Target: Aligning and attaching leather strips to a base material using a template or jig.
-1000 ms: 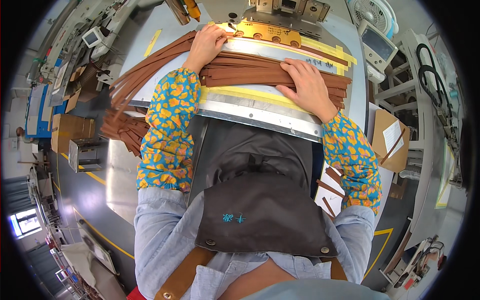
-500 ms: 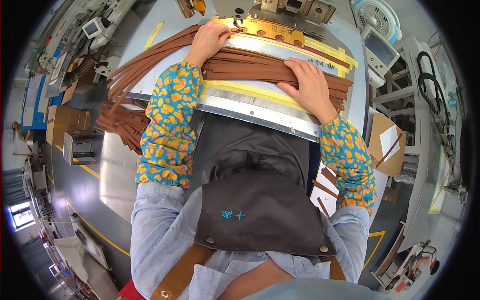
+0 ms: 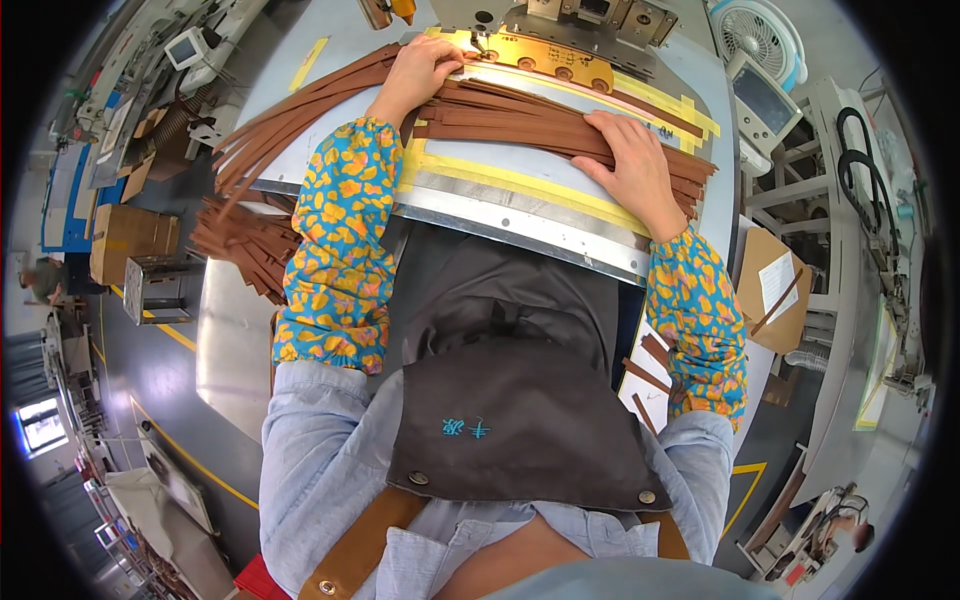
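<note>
My left hand [image 3: 418, 72] is closed, fingertips pinching a narrow brown strip that looks like leather, just left of the sewing machine's presser foot [image 3: 480, 44]. A yellow metal guide plate [image 3: 555, 66] lies beside the foot, and a brown strip [image 3: 650, 112] extends along its near edge to the right. My right hand [image 3: 632, 168] rests, fingers extended, on the right part of a stack of brown strips [image 3: 505, 122] lying across the table. More strips [image 3: 315, 97] fan out left of my left hand and droop over the table edge. My left fingertips partly hide the pinched strip.
Yellow tape [image 3: 520, 182] marks the metal table front. Another bundle of brown strips [image 3: 245, 245] hangs at the left. A control screen [image 3: 762, 98] and white fan [image 3: 755, 40] stand at the right. Cardboard boxes [image 3: 135, 240] and a metal stool [image 3: 158, 285] are on the floor.
My right hand has shifted slightly to the right on the stack. My left hand keeps its pinch at nearly the same place by the presser foot.
</note>
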